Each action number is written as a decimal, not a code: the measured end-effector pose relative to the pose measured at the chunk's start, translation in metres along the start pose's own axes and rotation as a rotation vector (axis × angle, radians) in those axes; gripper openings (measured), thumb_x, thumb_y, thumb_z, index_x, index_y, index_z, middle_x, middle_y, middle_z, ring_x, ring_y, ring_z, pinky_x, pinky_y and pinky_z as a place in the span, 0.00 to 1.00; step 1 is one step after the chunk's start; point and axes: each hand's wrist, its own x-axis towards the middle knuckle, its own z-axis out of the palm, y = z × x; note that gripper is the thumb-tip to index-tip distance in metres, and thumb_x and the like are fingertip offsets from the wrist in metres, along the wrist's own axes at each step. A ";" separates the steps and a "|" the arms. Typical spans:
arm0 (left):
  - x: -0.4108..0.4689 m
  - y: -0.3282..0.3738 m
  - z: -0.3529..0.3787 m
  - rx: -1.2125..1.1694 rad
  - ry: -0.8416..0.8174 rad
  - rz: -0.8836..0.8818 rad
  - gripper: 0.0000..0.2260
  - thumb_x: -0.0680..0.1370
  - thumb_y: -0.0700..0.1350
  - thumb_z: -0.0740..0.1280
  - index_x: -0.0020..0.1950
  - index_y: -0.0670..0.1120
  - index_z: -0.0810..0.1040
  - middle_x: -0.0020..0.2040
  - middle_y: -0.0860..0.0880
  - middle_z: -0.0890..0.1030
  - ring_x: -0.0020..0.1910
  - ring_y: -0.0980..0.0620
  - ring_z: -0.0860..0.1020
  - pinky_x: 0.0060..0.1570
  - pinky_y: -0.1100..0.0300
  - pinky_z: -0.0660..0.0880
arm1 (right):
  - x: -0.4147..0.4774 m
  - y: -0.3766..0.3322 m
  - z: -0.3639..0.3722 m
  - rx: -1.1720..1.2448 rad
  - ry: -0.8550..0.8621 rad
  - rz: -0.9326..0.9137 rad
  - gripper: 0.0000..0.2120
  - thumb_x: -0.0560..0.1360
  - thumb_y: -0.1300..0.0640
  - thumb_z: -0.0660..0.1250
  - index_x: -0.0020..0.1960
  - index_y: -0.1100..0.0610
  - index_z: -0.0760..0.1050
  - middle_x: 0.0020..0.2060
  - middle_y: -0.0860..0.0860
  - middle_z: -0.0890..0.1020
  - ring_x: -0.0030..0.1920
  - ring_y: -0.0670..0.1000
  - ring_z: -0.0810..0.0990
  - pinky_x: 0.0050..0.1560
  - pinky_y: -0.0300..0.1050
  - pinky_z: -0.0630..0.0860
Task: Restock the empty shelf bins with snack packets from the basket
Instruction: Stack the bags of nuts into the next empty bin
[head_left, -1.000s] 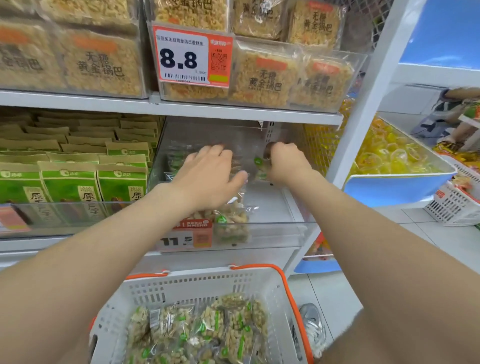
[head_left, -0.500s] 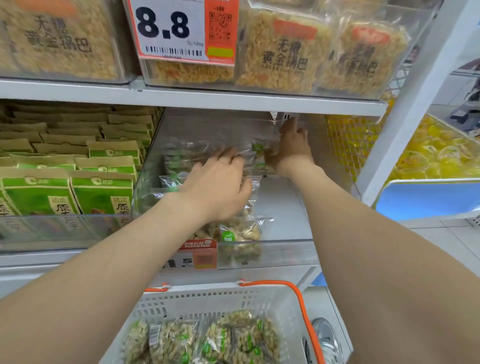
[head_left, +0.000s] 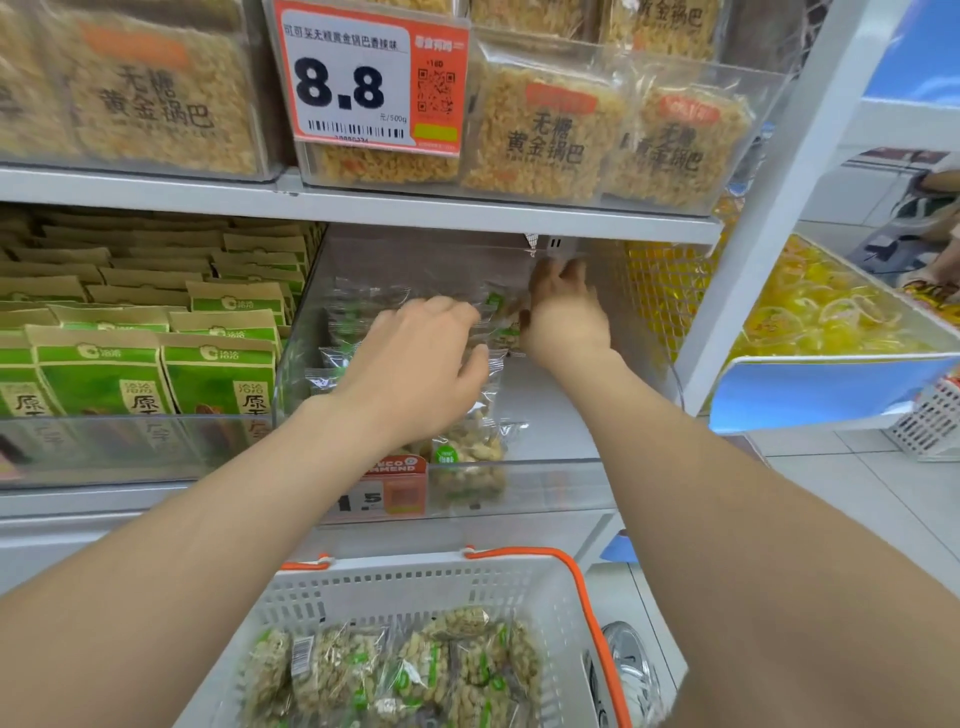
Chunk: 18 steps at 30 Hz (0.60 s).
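— Where are the snack packets (head_left: 470, 447) found?
— In the clear shelf bin (head_left: 561, 488). They are overlapped in one row, its long axis laid front to back.
— And the hands?
— The left hand (head_left: 415, 358) is laid palm-down on the row. The right hand (head_left: 563, 317) is raised near the back wall. Whether anything is gripped cannot be told.
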 end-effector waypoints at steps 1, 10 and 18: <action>-0.005 0.002 -0.005 -0.014 0.033 0.015 0.18 0.84 0.53 0.59 0.69 0.46 0.77 0.65 0.48 0.80 0.64 0.44 0.76 0.65 0.45 0.72 | -0.009 -0.003 -0.005 -0.029 -0.008 -0.059 0.26 0.79 0.61 0.69 0.74 0.60 0.65 0.69 0.62 0.69 0.65 0.67 0.75 0.57 0.57 0.77; -0.068 0.018 -0.038 0.012 0.257 0.255 0.11 0.76 0.51 0.63 0.34 0.50 0.73 0.32 0.52 0.76 0.39 0.44 0.74 0.41 0.49 0.73 | -0.109 -0.034 -0.075 0.059 0.270 -0.387 0.08 0.77 0.57 0.61 0.53 0.57 0.76 0.49 0.56 0.81 0.48 0.64 0.80 0.39 0.50 0.65; -0.115 0.014 -0.037 0.236 -0.445 0.186 0.17 0.78 0.59 0.63 0.37 0.48 0.76 0.35 0.49 0.74 0.37 0.43 0.76 0.36 0.53 0.76 | -0.186 -0.013 -0.042 0.035 0.169 -0.772 0.13 0.71 0.52 0.55 0.32 0.56 0.70 0.26 0.56 0.77 0.24 0.62 0.74 0.29 0.43 0.60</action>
